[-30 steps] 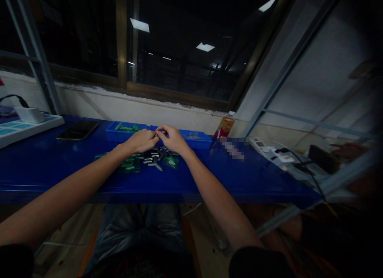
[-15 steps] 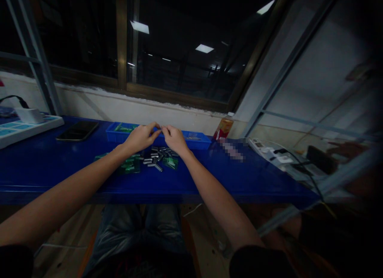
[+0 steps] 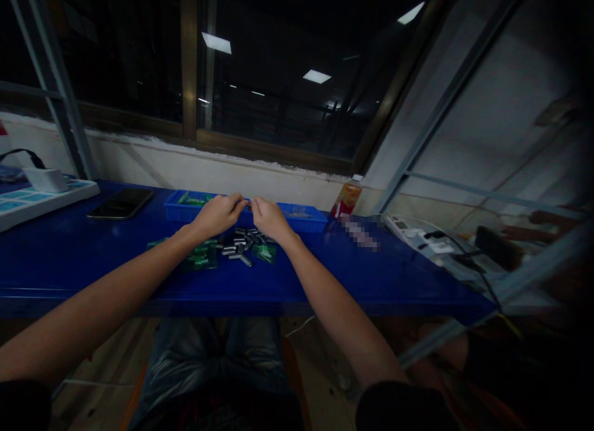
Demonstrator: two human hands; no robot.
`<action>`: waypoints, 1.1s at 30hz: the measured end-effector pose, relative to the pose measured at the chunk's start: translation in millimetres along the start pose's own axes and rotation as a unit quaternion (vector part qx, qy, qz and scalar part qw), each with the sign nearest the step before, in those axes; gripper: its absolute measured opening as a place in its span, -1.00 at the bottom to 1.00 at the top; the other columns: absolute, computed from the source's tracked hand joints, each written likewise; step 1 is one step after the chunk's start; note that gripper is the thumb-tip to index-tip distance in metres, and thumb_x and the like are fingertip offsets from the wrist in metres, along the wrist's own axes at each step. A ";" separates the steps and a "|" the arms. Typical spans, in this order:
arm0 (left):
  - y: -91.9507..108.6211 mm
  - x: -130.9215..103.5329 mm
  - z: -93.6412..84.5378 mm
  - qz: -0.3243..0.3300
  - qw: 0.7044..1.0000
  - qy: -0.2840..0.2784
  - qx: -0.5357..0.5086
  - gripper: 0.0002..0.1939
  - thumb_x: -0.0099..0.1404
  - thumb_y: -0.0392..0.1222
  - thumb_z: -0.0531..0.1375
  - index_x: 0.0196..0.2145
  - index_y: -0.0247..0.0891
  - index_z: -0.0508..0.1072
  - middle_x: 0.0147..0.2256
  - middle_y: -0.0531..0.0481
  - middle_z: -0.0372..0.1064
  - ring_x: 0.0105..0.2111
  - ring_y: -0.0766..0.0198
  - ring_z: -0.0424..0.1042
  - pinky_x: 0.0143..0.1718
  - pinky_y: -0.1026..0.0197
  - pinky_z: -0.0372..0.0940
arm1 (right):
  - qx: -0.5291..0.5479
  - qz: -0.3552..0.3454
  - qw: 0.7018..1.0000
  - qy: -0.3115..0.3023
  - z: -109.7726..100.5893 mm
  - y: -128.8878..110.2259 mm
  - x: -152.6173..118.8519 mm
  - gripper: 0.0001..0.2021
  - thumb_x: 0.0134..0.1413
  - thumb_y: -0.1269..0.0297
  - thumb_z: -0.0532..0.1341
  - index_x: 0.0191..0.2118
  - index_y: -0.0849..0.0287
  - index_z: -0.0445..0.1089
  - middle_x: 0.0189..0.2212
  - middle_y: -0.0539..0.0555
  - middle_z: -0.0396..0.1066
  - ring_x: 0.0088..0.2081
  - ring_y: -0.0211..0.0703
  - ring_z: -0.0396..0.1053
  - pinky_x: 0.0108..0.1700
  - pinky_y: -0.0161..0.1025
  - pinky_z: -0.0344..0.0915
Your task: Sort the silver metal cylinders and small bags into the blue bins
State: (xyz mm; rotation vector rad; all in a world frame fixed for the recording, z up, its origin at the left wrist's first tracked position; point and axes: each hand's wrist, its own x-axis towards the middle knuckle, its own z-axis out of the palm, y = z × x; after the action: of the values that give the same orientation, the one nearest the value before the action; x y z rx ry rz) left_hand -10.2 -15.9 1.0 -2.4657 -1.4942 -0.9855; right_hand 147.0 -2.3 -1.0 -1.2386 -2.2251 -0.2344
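My left hand (image 3: 221, 212) and my right hand (image 3: 268, 217) meet fingertip to fingertip in front of the blue tray (image 3: 312, 220). Both are pinched closed around something too small and dark to make out. Below them on the blue table (image 3: 116, 245) lies a loose pile of short silvery metal pieces (image 3: 239, 250). Small green packets (image 3: 202, 257) lie to the left of the pile, partly behind my left forearm, and another green packet (image 3: 264, 252) rests at its right. More green pieces (image 3: 192, 199) sit in the tray's left part.
A phone (image 3: 120, 204) and a white power strip (image 3: 46, 199) lie on the left. A drink bottle (image 3: 346, 199) stands right of the tray. Cables and a second power strip (image 3: 408, 233) occupy the right end, near another person's hand (image 3: 529, 230).
The fingers of my left hand have closed in more, and my right hand has turned slightly. The other person's hand at the right has shifted. The pile and packets look unchanged.
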 end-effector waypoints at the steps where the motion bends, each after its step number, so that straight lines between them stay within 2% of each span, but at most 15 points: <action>1: 0.6 -0.2 -0.2 0.002 1.000 -0.002 -0.001 -0.66 0.32 -0.04 -0.10 -0.31 -0.26 0.38 -0.46 -0.08 0.44 -0.42 0.20 0.43 -0.42 0.27 0.17 | -0.008 0.003 1.000 -0.001 0.7 0.1 0.0 -0.62 0.24 0.19 -0.18 -0.30 0.19 0.33 -0.44 0.15 0.43 -0.38 -0.12 0.37 -0.32 -0.26 0.13; 3: 1.9 -0.6 -1.2 0.003 1.000 -0.001 -0.008 -0.66 0.32 -0.04 -0.10 -0.30 -0.27 0.38 -0.46 -0.07 0.44 -0.44 0.22 0.42 -0.43 0.27 0.16 | -0.015 0.009 1.000 0.001 2.3 0.5 0.5 -0.61 0.24 0.18 -0.18 -0.31 0.18 0.33 -0.45 0.16 0.43 -0.39 -0.11 0.37 -0.33 -0.24 0.13; 7: 3.4 -1.4 -3.6 0.025 0.998 0.019 -0.046 -0.70 0.28 -0.05 -0.01 -0.13 -0.25 0.32 -0.43 -0.03 0.44 -0.49 0.30 0.39 -0.46 0.31 0.15 | 0.002 0.029 1.000 0.013 4.5 1.6 2.9 -0.62 0.24 0.20 -0.18 -0.34 0.18 0.34 -0.44 0.17 0.43 -0.37 -0.09 0.37 -0.31 -0.23 0.14; 10: 3.0 -1.5 -3.6 0.039 0.998 0.023 -0.053 -0.71 0.26 -0.08 0.03 -0.12 -0.23 0.32 -0.41 -0.02 0.43 -0.48 0.30 0.39 -0.44 0.32 0.15 | 0.016 0.032 0.999 0.020 4.7 2.9 4.7 -0.63 0.24 0.22 -0.17 -0.37 0.18 0.33 -0.43 0.15 0.43 -0.35 -0.10 0.37 -0.29 -0.25 0.14; 14: 1.7 -1.3 -2.5 0.006 1.000 0.021 -0.015 -0.70 0.28 -0.06 -0.02 -0.12 -0.21 0.34 -0.41 -0.03 0.44 -0.46 0.25 0.39 -0.43 0.28 0.15 | 0.058 0.007 0.998 0.021 5.5 3.6 4.3 -0.60 0.24 0.21 -0.19 -0.43 0.17 0.31 -0.45 0.10 0.41 -0.36 -0.18 0.35 -0.28 -0.29 0.15; 16: 1.0 -0.8 -2.4 -0.016 1.000 0.021 0.001 -0.68 0.30 -0.05 -0.07 -0.16 -0.23 0.36 -0.40 -0.06 0.45 -0.44 0.23 0.40 -0.41 0.26 0.15 | 0.082 0.002 0.996 0.029 5.6 2.2 2.7 -0.60 0.24 0.17 -0.18 -0.42 0.17 0.30 -0.46 0.07 0.40 -0.38 -0.21 0.34 -0.30 -0.30 0.14; 19: -0.3 0.1 -2.2 -0.039 0.999 0.013 0.014 -0.61 0.33 -0.03 -0.15 -0.28 -0.26 0.39 -0.41 -0.11 0.45 -0.42 0.21 0.40 -0.36 0.23 0.18 | 0.111 0.005 0.993 0.035 4.7 -1.9 -0.1 -0.70 0.20 0.12 -0.10 -0.24 0.15 0.29 -0.53 -0.02 0.34 -0.47 -0.26 0.28 -0.37 -0.33 0.13; 21: -0.8 0.4 -1.5 -0.045 0.999 0.008 0.020 -0.57 0.34 -0.02 -0.18 -0.33 -0.28 0.40 -0.42 -0.12 0.44 -0.41 0.21 0.40 -0.34 0.23 0.19 | 0.126 -0.002 0.991 0.033 3.6 -4.6 -1.6 -0.75 0.17 0.16 -0.03 -0.14 0.14 0.26 -0.56 -0.07 0.31 -0.51 -0.28 0.25 -0.40 -0.35 0.11; 25: -0.1 0.8 -2.0 -0.054 0.998 0.000 0.017 -0.51 0.34 0.00 -0.21 -0.38 -0.29 0.42 -0.45 -0.12 0.44 -0.44 0.22 0.39 -0.35 0.23 0.20 | 0.135 -0.020 0.990 0.036 1.6 -6.7 -2.3 -0.78 0.14 0.20 0.01 -0.17 0.14 0.30 -0.56 -0.06 0.30 -0.51 -0.29 0.24 -0.41 -0.36 0.10; 30: -3.2 3.0 -14.8 -0.059 0.998 -0.030 -0.010 -0.43 0.33 0.03 -0.25 -0.42 -0.29 0.45 -0.45 -0.10 0.45 -0.43 0.22 0.40 -0.34 0.23 0.20 | 0.120 0.018 0.991 0.064 0.6 2.1 2.1 -0.67 0.16 0.11 -0.03 -0.36 0.17 0.39 -0.54 0.00 0.34 -0.48 -0.28 0.25 -0.39 -0.34 0.11; 33: -9.7 4.1 -19.3 -0.012 0.995 -0.099 -0.017 -0.59 0.29 -0.07 -0.14 -0.36 -0.28 0.45 -0.42 -0.08 0.46 -0.43 0.23 0.40 -0.36 0.25 0.20 | 0.090 0.060 0.989 0.101 2.5 15.4 6.3 -0.71 0.09 0.12 0.05 -0.37 0.20 0.40 -0.51 0.02 0.35 -0.45 -0.26 0.26 -0.35 -0.33 0.14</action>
State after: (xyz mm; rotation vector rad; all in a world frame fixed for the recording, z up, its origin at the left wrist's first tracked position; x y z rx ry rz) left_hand -26.1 -15.3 16.2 -2.6420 -1.5791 -0.7956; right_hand 156.1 11.8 -1.4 -1.1891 -1.9463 -0.1050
